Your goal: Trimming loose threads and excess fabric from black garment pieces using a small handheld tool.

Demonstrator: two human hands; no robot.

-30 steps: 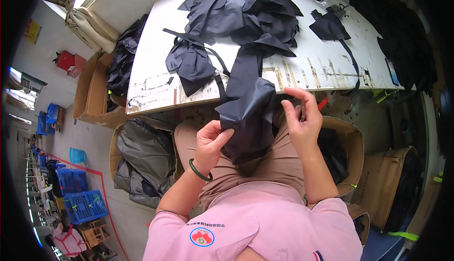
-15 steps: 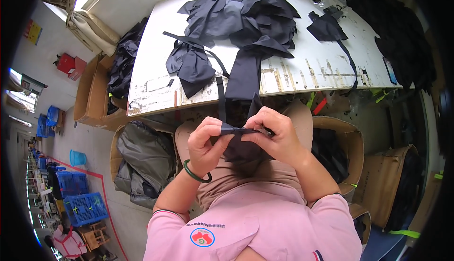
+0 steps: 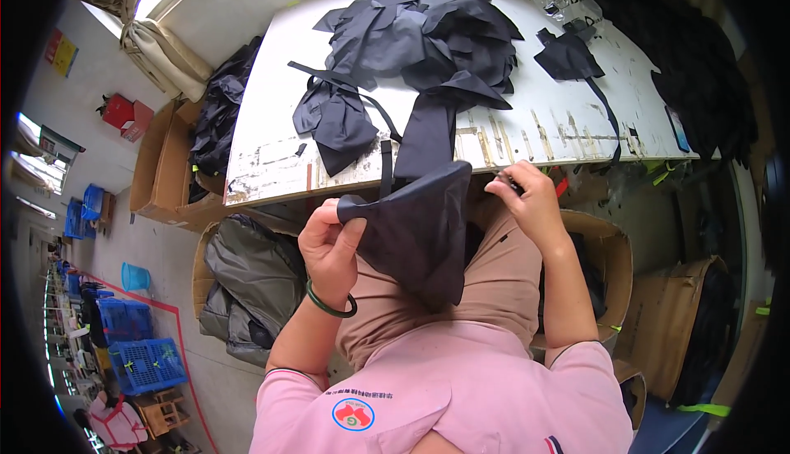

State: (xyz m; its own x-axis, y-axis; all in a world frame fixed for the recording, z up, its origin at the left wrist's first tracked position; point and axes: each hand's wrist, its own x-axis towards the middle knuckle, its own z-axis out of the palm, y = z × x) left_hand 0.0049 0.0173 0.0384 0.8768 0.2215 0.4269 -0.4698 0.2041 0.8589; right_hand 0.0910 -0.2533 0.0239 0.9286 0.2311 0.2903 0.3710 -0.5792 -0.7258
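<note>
My left hand (image 3: 331, 244) grips the corner of a dark navy fabric piece (image 3: 420, 232) that hangs over my lap, with a narrow strap running up from it toward the table. My right hand (image 3: 527, 199) is raised at the table's front edge, fingers pinched on something small and dark near the fabric's right side; what it holds is unclear. A green bracelet (image 3: 329, 306) circles my left wrist. More dark fabric pieces (image 3: 420, 38) lie heaped on the white table (image 3: 271, 170) in front of me.
A small dark piece with a strap (image 3: 572, 59) lies at the table's right. Cardboard boxes with dark and grey cloth (image 3: 251, 277) stand left of my legs, another box (image 3: 605, 248) at my right. Blue crates (image 3: 140, 363) sit on the floor far left.
My hands, held close together on the folded fabric half a second ago, have spread apart. The left keeps the fabric's corner and the piece now hangs open; the right moved up and right.
</note>
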